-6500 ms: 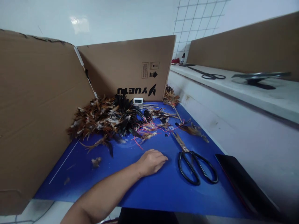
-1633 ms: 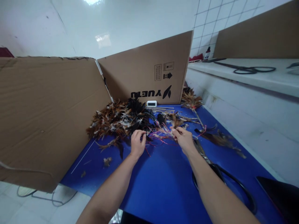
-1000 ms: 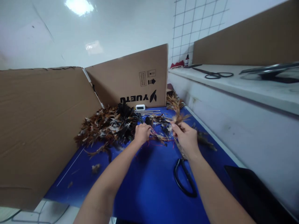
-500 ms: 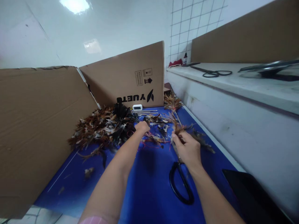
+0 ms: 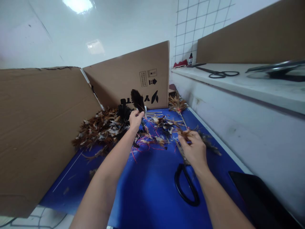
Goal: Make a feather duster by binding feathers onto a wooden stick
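The left hand (image 5: 135, 118) is lifted above the blue counter (image 5: 152, 190) and pinches a dark feather (image 5: 137, 99) by its lower end, so that the feather stands almost upright in front of the cardboard box (image 5: 133, 76) with black print. The fingers are closed together around the quill. The right hand (image 5: 195, 149) stays low, just over the counter, and pinches a small bunch of brown feathers (image 5: 184, 133) between thumb and fingers; the other fingers are curled in.

Between the two hands there are loose feathers mixed with pink threads (image 5: 147, 143), lying on the blue surface. To the left of the left hand is a big pile of feathers (image 5: 100, 128), brown, black and white, which touches the cardboard wall (image 5: 38, 127) on that side. Black-handled scissors (image 5: 186, 187) lie on the counter just under the right wrist, partly covered by it. Thin wooden sticks (image 5: 153, 113) lie near the foot of the box. At the far right edge a dark flat object (image 5: 257, 197) is seen. On the raised white ledge (image 5: 238, 86) beyond, well apart from the hands, a second pair of scissors (image 5: 219, 74) rests.
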Tool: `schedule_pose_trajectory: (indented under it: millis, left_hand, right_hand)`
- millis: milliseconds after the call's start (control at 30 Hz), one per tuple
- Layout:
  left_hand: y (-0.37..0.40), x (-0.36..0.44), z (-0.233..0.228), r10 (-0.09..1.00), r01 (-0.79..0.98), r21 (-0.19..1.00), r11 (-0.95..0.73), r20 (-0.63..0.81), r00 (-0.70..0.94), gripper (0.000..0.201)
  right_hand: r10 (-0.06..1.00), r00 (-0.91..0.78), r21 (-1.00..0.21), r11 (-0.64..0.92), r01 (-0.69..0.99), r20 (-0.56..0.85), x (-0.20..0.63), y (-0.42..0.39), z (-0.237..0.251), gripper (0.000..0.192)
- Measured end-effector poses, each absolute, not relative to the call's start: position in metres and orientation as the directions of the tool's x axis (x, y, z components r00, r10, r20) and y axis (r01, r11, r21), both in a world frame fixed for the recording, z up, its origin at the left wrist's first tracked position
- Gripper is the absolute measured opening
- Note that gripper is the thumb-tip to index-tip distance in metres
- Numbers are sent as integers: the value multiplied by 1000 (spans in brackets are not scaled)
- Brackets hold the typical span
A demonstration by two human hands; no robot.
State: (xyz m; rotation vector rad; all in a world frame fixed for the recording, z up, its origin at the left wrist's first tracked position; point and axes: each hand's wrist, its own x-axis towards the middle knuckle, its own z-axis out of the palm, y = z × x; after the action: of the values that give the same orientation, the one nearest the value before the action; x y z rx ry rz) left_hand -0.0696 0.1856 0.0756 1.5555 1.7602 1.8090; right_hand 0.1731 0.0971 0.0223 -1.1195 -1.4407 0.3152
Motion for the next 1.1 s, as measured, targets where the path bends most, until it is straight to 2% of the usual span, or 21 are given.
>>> schedule_pose_trajectory:
  millis: [100,167,233,333,500,667,767,867,967,1100]
  left_hand:
    - [181,-77,89,639,628,682,-376,681,-358,12]
    - [177,-78,95,648,600,679,-422,689,-324,10]
    - [172,-75,99,717,456,763,-458,620,-319,11]
    - [160,-62,102,845,174,887,-429,462,-270,16]
    - [126,-29,93,945,-89,944,-317,307,-110,26]
    - [95,6,68,984,-122,978,-168,173,31,34]
    - [86,19,53,989,-142,983,-114,127,80,39]
    - [80,26,41,993,-119,990,-70,81,90,42]
    - [75,27,32,994,-106,994,16,-4,113,43]
    - [66,22,24,970,-137,982,133,-100,223,41]
  right_hand:
    - [779,172,-765,503,401,603,172,99,19,24]
    - [797,154,-780,498,379,584,172,101,16,25]
    - [849,146,-834,443,329,509,172,102,14,27]
    - [936,141,-936,292,196,321,173,101,14,33]
    - [981,80,-981,182,-63,176,168,96,21,32]
    - [986,53,-953,168,-251,160,158,94,21,35]
    - [983,-47,-937,156,-313,179,156,93,19,31]
    - [985,-91,-946,110,-304,144,156,92,18,32]
    - [993,-66,-955,72,-287,94,157,93,16,37]
    - [999,12,-963,50,-266,48,157,95,14,40]
